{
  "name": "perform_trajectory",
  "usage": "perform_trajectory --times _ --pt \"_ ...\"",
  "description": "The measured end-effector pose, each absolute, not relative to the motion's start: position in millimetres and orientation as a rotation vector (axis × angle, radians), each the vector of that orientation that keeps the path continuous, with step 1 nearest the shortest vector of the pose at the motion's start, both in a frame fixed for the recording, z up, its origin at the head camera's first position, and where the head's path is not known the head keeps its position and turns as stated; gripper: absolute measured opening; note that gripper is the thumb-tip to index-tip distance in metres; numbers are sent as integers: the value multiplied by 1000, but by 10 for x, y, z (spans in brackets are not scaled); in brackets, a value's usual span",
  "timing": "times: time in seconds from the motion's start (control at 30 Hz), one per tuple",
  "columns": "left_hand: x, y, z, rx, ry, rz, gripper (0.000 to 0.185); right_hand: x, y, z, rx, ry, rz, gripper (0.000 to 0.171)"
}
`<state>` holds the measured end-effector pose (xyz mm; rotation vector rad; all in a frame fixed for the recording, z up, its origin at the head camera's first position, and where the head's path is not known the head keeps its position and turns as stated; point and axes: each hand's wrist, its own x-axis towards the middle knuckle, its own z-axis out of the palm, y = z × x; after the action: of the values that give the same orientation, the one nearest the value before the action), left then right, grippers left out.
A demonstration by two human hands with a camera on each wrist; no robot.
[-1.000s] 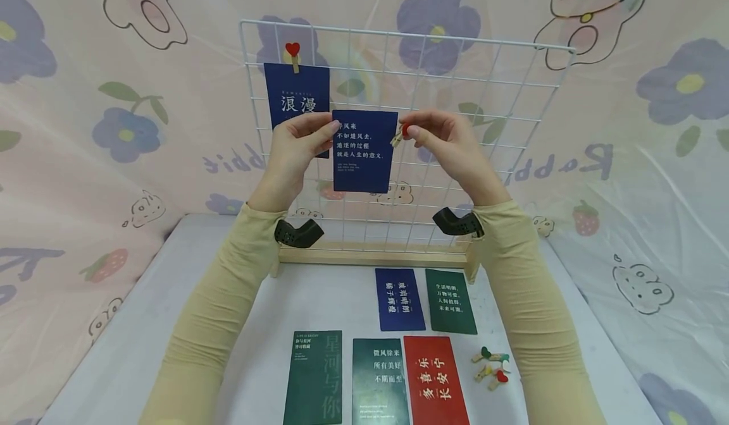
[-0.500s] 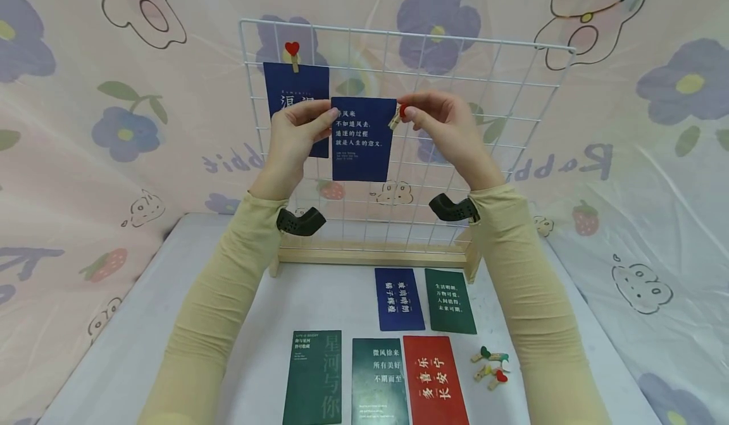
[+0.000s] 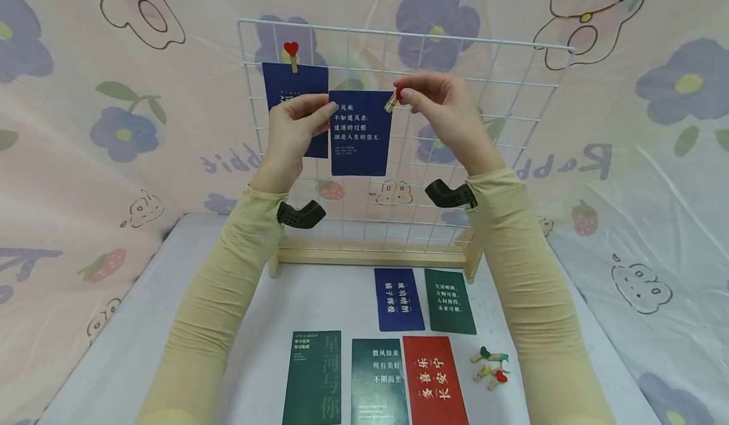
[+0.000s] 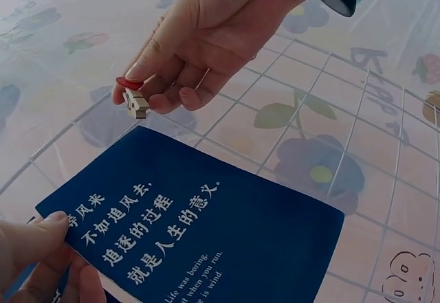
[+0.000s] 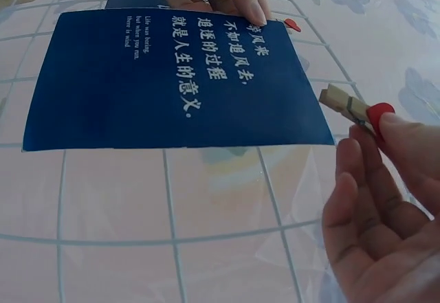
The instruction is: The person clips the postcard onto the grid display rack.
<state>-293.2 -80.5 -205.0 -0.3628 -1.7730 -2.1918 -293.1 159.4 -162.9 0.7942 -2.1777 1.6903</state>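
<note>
My left hand (image 3: 293, 135) pinches the left edge of a dark blue card (image 3: 360, 150) with white writing, held up in front of a white wire grid (image 3: 433, 213). Between thumb and fingers, my right hand (image 3: 447, 112) pinches a small wooden clothespin (image 3: 390, 102) with a red heart on it. In the right wrist view the clothespin (image 5: 344, 104) points its tip at the card's near corner, a small gap between them. Another blue card (image 3: 296, 78) hangs at the grid's upper left from a red-heart clothespin (image 3: 293, 64); my left hand and the held card partly cover it.
The grid stands in a wooden base (image 3: 370, 256). On the white table lie a blue card (image 3: 399, 317), a small green card (image 3: 450, 317), two larger green cards, one at left (image 3: 307, 381), and a red card (image 3: 427, 406). Several clothespins (image 3: 484, 371) lie at right.
Both hands have risen, bringing the blue card and the clothespin higher in front of the grid. The right hand has also shifted slightly left. The cards on the table stay put.
</note>
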Motion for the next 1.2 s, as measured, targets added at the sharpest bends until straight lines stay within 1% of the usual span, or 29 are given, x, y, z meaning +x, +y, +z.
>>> perform_trajectory --times 0.2,0.47,0.83,1.2 --pt "-2960 -808 -1999 -359 -1768 -2165 21 -2978 1528 -1561 808 -2144 1649 19" --pt "-2991 -779 -1921 -359 -1777 -2149 22 -3039 1432 -1460 765 -2065 1632 19" --pt "-3030 -714 -1863 -364 -1776 -2054 20 -2860 1222 -1372 746 -2023 1497 16" --pt "-3036 -704 -1831 -358 -1749 -2061 20 -2910 1122 -1368 664 -2021 1388 17"
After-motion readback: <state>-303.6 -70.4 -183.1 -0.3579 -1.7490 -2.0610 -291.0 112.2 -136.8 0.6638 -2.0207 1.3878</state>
